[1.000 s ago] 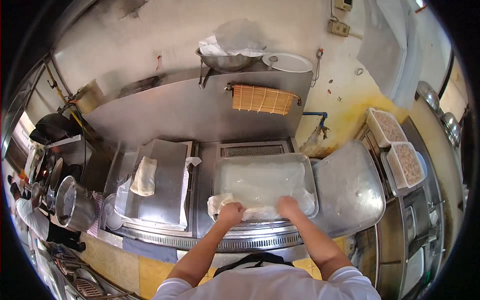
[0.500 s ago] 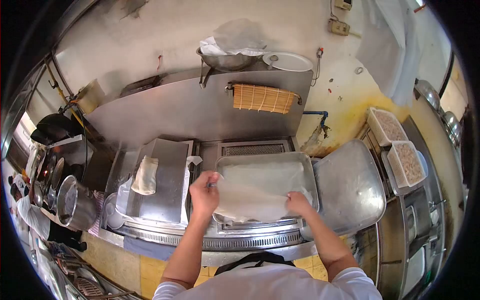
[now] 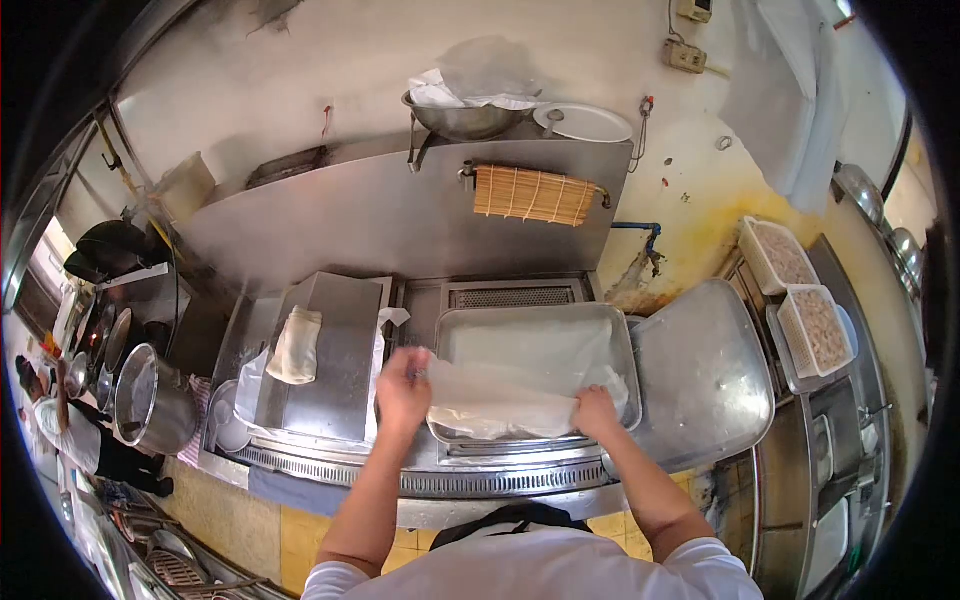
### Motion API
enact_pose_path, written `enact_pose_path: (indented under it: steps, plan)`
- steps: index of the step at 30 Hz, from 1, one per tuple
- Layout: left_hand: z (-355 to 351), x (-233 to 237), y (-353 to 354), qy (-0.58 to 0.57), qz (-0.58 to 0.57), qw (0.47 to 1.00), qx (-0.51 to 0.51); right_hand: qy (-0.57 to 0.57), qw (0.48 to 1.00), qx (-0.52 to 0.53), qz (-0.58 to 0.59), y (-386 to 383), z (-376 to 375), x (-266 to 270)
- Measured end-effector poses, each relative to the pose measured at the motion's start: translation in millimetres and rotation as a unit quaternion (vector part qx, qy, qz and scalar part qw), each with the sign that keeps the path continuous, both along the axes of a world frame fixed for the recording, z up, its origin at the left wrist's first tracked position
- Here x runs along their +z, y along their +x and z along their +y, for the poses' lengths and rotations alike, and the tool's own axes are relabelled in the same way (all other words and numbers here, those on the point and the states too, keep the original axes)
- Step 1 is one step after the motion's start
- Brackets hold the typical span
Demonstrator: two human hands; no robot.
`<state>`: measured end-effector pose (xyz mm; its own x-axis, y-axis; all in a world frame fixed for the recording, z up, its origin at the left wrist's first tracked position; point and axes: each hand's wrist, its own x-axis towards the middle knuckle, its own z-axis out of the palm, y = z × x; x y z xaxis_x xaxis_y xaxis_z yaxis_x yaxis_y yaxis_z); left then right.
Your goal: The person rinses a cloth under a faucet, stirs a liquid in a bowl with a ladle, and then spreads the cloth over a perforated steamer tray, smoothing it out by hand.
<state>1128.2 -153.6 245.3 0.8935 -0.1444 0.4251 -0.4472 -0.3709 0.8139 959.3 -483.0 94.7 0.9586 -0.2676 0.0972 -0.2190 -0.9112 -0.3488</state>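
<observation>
White, thin and limp, one translucent sheet (image 3: 500,408) lies in a shallow steel tray (image 3: 530,311) with rounded corners, its near part gathered into a soft, wrinkled band along the tray's near edge. From where I stand, two bare hands are grasping it: the left hand (image 3: 403,392), at the tray's left edge, has its fingers curled on one end of the band, and the right hand (image 3: 595,410), inside the near right corner, closes on the other. Just beyond the tray's right edge leans one broad, scuffed metal panel (image 3: 705,375). To its left, one folded cream-coloured bundle (image 3: 296,345) rests near the left edge of a smooth steel box (image 3: 345,370). One slatted bamboo mat (image 3: 532,195) hangs on the backsplash; along the top edge sit one round metal bowl (image 3: 468,122) and one white plate (image 3: 590,124). Two pale plastic baskets, the far basket (image 3: 755,262) and the near basket (image 3: 797,340), hold lumpy pinkish-brown pieces.
</observation>
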Motion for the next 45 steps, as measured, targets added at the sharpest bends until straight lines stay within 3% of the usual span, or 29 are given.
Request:
enact_pose_path:
  steps: [1, 4, 6, 8, 11, 13, 16, 20, 22, 24, 28, 30, 32, 33, 36, 37, 40, 42, 43, 45]
  plan:
    - [0, -31, -2, 0.072, 0.02, 0.997, -0.028, -0.061, 0.997, -0.011, -0.047, -2, -1, -1]
    - [-22, -124, -17, 0.348, 0.062, 0.929, -0.104, -0.005, 0.997, 0.062, -0.049, 11, 21, -4]
    - [-27, -170, -23, 0.465, 0.039, 0.863, -0.192, 0.02, 0.995, 0.049, 0.083, 18, 21, -26]
    - [-37, -160, -26, 0.417, 0.093, 0.879, -0.209, 0.03, 0.969, 0.033, 0.244, 26, 7, -34]
    - [-61, -102, -35, 0.26, 0.096, 0.938, -0.209, 0.046, 0.98, -0.004, 0.191, 49, 16, 8]
    - [-83, -58, -40, 0.141, 0.049, 0.967, -0.208, 0.286, 0.956, 0.029, -0.059, 61, 48, 63]
    - [-99, 1, -40, 0.015, -0.05, 0.977, -0.206, 0.527, 0.842, 0.063, -0.097, 72, 81, 108]
    - [-60, 65, -21, -0.027, -0.145, 0.982, -0.12, 0.334, 0.941, 0.045, -0.022, 56, 61, 85]
    - [-35, 55, 4, -0.1, -0.119, 0.987, -0.03, 0.214, 0.976, 0.044, -0.027, 37, 27, 57]
    - [-10, 35, 17, -0.086, -0.033, 0.994, 0.055, 0.148, 0.989, 0.027, -0.002, 18, -8, 31]
    - [27, -61, 34, 0.044, 0.08, 0.986, 0.142, 0.238, 0.971, -0.012, 0.005, 5, -36, 32]
    - [35, -130, 50, 0.122, 0.113, 0.981, 0.098, 0.329, 0.943, -0.038, 0.04, 11, -32, 67]
    - [24, -144, 52, 0.129, 0.099, 0.987, 0.003, 0.411, 0.911, -0.023, -0.016, 22, -6, 116]
    - [2, -137, 45, 0.1, 0.07, 0.99, -0.071, 0.451, 0.891, -0.014, -0.044, 29, 8, 138]
    - [-76, 2, -26, 0.076, 0.08, 0.965, -0.24, 0.379, 0.922, 0.073, -0.033, 54, 30, 187]
    - [-89, 30, -35, 0.079, 0.104, 0.945, -0.301, 0.434, 0.894, 0.095, -0.058, 60, 35, 204]
    - [-107, 68, -25, 0.105, 0.026, 0.947, -0.304, 0.559, 0.802, 0.142, -0.155, 72, 47, 249]
    - [-113, 97, -16, 0.038, -0.098, 0.955, -0.276, 0.599, 0.747, 0.147, -0.248, 78, 55, 270]
    - [-113, 111, -15, 0.005, -0.159, 0.952, -0.261, 0.618, 0.739, 0.149, -0.225, 80, 60, 276]
    - [-112, 137, -17, 0.047, -0.198, 0.948, -0.244, 0.57, 0.787, 0.165, -0.169, 93, 56, 241]
